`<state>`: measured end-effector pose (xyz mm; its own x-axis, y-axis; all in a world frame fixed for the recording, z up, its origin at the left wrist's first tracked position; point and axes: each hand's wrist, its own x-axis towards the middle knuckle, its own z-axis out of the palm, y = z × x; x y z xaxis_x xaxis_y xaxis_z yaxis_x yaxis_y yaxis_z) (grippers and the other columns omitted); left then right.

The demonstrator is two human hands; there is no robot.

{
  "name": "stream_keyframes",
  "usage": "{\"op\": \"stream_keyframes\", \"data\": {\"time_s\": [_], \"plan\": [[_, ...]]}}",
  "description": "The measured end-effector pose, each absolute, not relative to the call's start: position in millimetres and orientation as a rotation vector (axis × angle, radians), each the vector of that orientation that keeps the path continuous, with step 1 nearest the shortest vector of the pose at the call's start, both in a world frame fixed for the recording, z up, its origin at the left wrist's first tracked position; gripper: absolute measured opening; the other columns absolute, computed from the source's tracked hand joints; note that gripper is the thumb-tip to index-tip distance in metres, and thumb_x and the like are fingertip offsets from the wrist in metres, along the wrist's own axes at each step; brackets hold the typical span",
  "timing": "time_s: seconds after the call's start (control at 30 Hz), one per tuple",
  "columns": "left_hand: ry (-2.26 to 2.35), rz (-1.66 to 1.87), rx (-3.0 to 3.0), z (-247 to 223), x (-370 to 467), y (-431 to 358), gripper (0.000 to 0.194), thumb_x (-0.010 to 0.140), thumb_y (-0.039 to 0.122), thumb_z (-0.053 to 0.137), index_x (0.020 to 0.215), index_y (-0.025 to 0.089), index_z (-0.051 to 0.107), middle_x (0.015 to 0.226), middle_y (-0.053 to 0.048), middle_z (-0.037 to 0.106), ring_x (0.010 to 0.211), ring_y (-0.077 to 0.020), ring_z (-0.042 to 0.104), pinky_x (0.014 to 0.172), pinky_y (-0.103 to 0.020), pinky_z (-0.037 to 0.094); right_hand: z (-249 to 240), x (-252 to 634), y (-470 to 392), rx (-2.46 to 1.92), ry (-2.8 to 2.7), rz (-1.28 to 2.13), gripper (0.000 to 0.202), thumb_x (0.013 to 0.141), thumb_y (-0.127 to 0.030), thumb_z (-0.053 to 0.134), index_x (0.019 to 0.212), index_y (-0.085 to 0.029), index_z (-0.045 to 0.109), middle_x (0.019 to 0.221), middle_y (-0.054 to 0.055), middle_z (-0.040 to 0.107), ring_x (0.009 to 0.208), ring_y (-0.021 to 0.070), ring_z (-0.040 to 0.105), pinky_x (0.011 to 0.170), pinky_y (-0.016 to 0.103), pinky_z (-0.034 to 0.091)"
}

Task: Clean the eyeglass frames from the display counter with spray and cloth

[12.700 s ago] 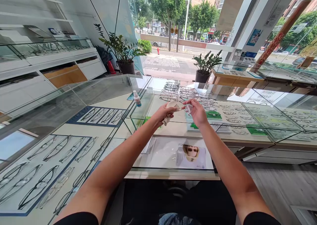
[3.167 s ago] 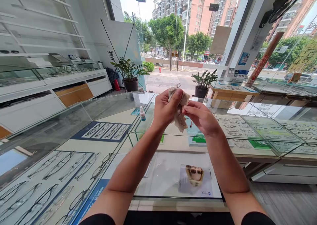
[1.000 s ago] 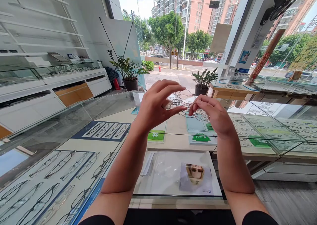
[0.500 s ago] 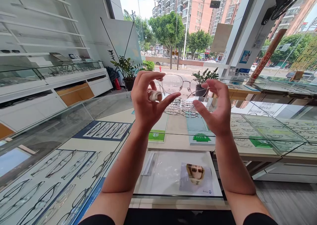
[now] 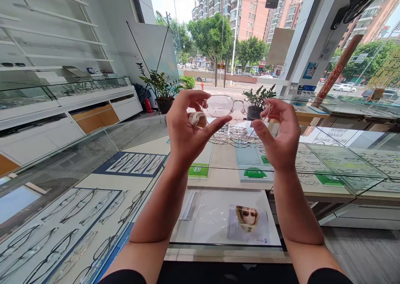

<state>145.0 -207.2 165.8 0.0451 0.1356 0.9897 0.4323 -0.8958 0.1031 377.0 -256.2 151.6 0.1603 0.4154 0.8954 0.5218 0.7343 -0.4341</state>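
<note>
A pair of thin metal-framed eyeglasses (image 5: 220, 106) is held up over the glass counter, the street showing through the lens. My left hand (image 5: 184, 128) grips one end, its index finger at the upper rim and its thumb stretched out below. Tucked in that palm is a rolled whitish cloth (image 5: 197, 119). At the other end, my right hand (image 5: 281, 134) has its fingers curled around the frame, with the thumb lower down. Those fingers partly cover the far lens.
Under the glass top (image 5: 150, 128) lie rows of eyeglass frames (image 5: 70, 200) and green-and-white cards (image 5: 198, 170). A printed picture (image 5: 247, 222) rests on a white sheet near me. Potted plants (image 5: 162, 88) stand by the window; a side display case (image 5: 90, 88) runs along the left.
My right hand has shifted slightly right and its fingers have closed in on the frame's end. The eyeglasses have turned a little, while my left hand has moved only slightly.
</note>
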Motion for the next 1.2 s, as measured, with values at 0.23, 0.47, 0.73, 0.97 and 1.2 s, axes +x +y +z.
{"op": "stream_keyframes", "data": {"time_s": [0.23,0.47,0.73,0.97,1.2], "plan": [[-0.578,-2.000,-2.096,169.6,145.2,-210.7,0.065,0.089,0.079,0.082,0.125,0.027,0.066,0.111,-0.003,0.074,0.092,-0.0181,0.068,0.080,-0.043,0.058,153.7,378.1,-258.2,-0.753,-1.459,-0.043,0.044,0.097,-0.052,0.082,0.135,-0.034,0.072,0.118,0.007,0.075,0.116,0.0296,0.072,0.106,0.050,0.060],[-0.492,-1.931,-2.205,175.7,138.3,-212.9,0.062,0.093,0.075,0.082,0.131,0.028,0.067,0.115,-0.003,0.074,0.097,-0.0181,0.070,0.077,-0.042,0.059,156.0,384.5,-255.3,-0.734,-1.488,0.040,0.042,0.098,-0.049,0.082,0.136,-0.037,0.072,0.116,0.005,0.076,0.115,0.0279,0.072,0.106,0.049,0.060],[-0.533,-1.920,-2.223,175.9,136.8,-220.0,0.059,0.093,0.075,0.080,0.132,0.032,0.070,0.116,-0.005,0.072,0.101,-0.0228,0.071,0.084,-0.041,0.061,156.6,390.0,-253.1,-0.749,-1.529,0.116,0.043,0.100,-0.050,0.080,0.139,-0.036,0.070,0.120,0.006,0.077,0.121,0.0283,0.072,0.111,0.052,0.060],[-0.564,-1.880,-2.198,177.2,137.1,-221.3,0.059,0.094,0.076,0.078,0.132,0.031,0.071,0.116,-0.006,0.073,0.099,-0.0229,0.070,0.082,-0.039,0.061,155.7,392.2,-250.2,-0.750,-1.532,0.124,0.044,0.100,-0.051,0.081,0.139,-0.035,0.070,0.122,0.006,0.079,0.122,0.0280,0.074,0.113,0.052,0.059],[-0.599,-1.855,-2.192,175.3,136.0,-221.1,0.060,0.096,0.078,0.074,0.133,0.031,0.071,0.114,-0.007,0.074,0.098,-0.0231,0.070,0.079,-0.039,0.062,155.8,391.5,-252.4,-0.739,-1.513,0.100,0.044,0.099,-0.052,0.083,0.138,-0.036,0.072,0.124,0.007,0.078,0.122,0.0283,0.073,0.113,0.052,0.059]]}}
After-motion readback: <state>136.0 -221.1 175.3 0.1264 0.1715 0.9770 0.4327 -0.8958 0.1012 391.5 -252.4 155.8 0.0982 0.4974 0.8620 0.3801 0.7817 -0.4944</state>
